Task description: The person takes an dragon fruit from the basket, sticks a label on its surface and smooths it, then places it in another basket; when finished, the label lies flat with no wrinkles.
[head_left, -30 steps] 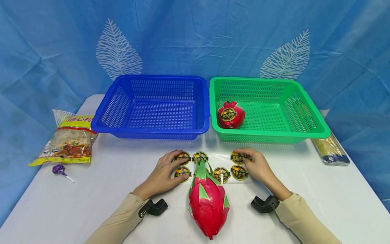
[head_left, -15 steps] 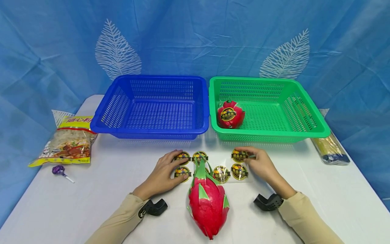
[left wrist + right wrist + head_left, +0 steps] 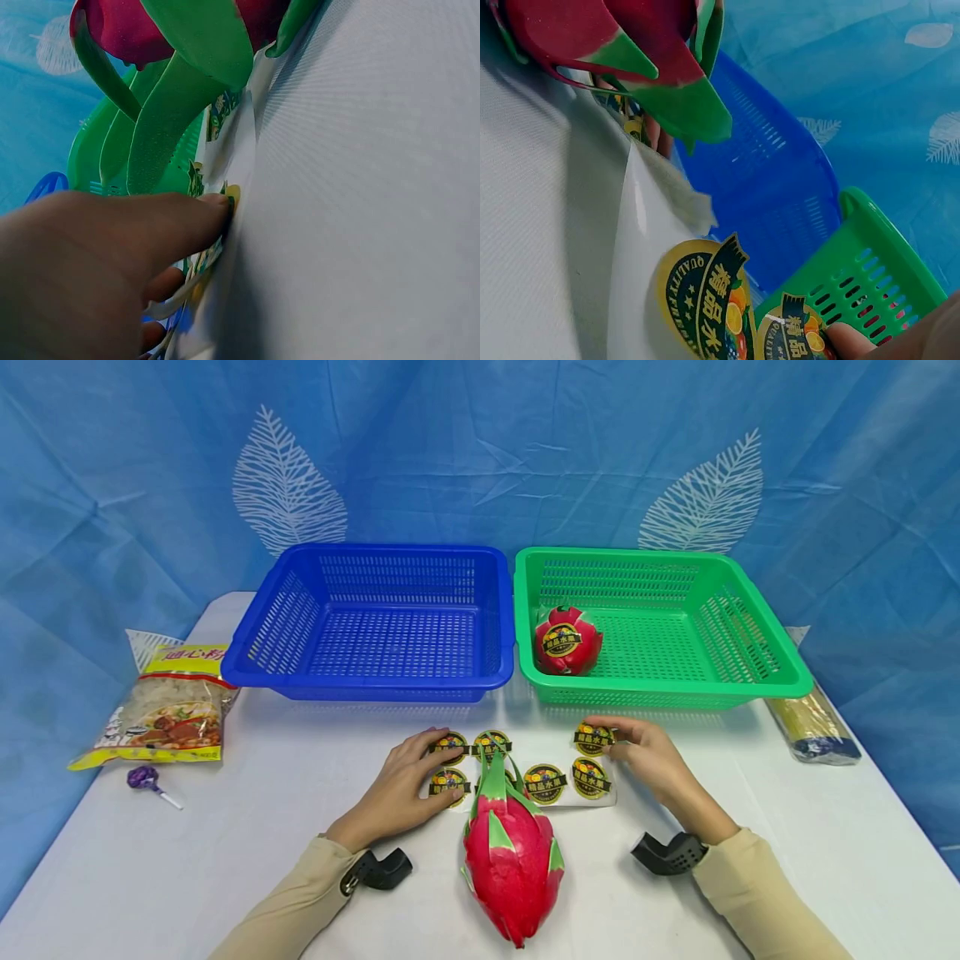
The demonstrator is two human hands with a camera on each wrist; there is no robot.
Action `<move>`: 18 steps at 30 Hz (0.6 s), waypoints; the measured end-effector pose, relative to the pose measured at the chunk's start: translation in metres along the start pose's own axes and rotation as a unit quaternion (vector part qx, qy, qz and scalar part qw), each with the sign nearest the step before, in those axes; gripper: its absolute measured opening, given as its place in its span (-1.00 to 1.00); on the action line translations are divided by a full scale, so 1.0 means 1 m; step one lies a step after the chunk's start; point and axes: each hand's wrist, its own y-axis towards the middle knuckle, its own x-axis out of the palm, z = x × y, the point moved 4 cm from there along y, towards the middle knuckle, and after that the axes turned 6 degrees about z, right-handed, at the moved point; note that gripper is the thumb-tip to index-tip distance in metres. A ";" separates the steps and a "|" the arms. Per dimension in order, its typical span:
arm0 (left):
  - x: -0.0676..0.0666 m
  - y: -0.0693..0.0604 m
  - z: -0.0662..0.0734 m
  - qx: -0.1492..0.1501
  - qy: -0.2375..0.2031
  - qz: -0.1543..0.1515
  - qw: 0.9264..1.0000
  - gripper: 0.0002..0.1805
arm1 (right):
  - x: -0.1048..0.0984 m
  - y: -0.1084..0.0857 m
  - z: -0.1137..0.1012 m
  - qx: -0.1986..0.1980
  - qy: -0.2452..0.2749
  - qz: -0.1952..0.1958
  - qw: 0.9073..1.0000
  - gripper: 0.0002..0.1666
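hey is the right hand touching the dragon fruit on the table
No, in the head view the right hand pinches a sticker, well apart from the dragon fruit.

Sheet stickers [image 3: 705, 296] read “精品水果”, one also “QUALITY”; the far dragon fruit's [image 3: 590, 639] sticker [image 3: 562, 640] “精品水果”, the bag [image 3: 168, 706] “通心粉”.

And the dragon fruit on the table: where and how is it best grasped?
Likely the red body of the dragon fruit, taken from above, closing on both long sides: it lies on its side, widest mid-body, tapering toward the near end. The green leaves at its far end look thin and reach over the sticker sheet, a poorer hold.
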 end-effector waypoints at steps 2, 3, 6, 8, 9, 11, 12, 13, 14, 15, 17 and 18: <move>-0.001 0.000 0.001 0.002 -0.001 0.003 1.000 -0.41 | -0.002 0.000 0.000 0.001 0.004 0.005 1.000 -0.43; -0.001 0.000 0.001 0.004 0.000 0.005 1.000 -0.41 | -0.003 0.001 0.000 0.002 0.003 0.008 1.000 -0.43; -0.001 0.000 0.001 0.008 -0.001 0.011 1.000 -0.41 | -0.007 0.001 -0.001 -0.001 0.009 0.018 1.000 -0.42; -0.001 0.000 0.001 0.011 -0.003 0.014 1.000 -0.41 | -0.009 0.001 -0.001 0.001 0.010 0.019 1.000 -0.42; -0.001 0.000 0.002 0.013 -0.004 0.017 1.000 -0.42 | -0.010 0.001 -0.001 0.001 0.009 0.020 1.000 -0.42; -0.002 0.000 0.002 0.016 -0.006 0.020 1.000 -0.42 | -0.011 0.001 -0.002 0.002 0.010 0.018 1.000 -0.43; -0.002 0.000 0.002 0.017 -0.009 0.021 1.000 -0.42 | -0.011 0.000 -0.003 0.004 0.009 0.016 1.000 -0.44; -0.002 0.000 0.002 0.017 -0.011 0.020 1.000 -0.42 | -0.011 0.000 -0.004 0.004 0.010 0.014 1.000 -0.44; -0.002 0.000 0.001 0.016 -0.014 0.019 1.000 -0.43 | -0.011 -0.001 -0.005 0.004 0.012 0.012 1.000 -0.45; -0.002 0.000 0.001 0.015 -0.017 0.017 1.000 -0.44 | -0.011 -0.002 -0.006 0.003 0.011 0.010 1.000 -0.45; -0.003 0.000 0.001 0.012 -0.028 0.016 0.999 -0.46 | -0.010 -0.004 -0.009 -0.002 0.013 0.006 1.000 -0.46; -0.003 0.000 0.001 0.009 -0.036 0.017 0.999 -0.48 | -0.010 -0.005 -0.010 -0.005 0.012 0.004 1.000 -0.46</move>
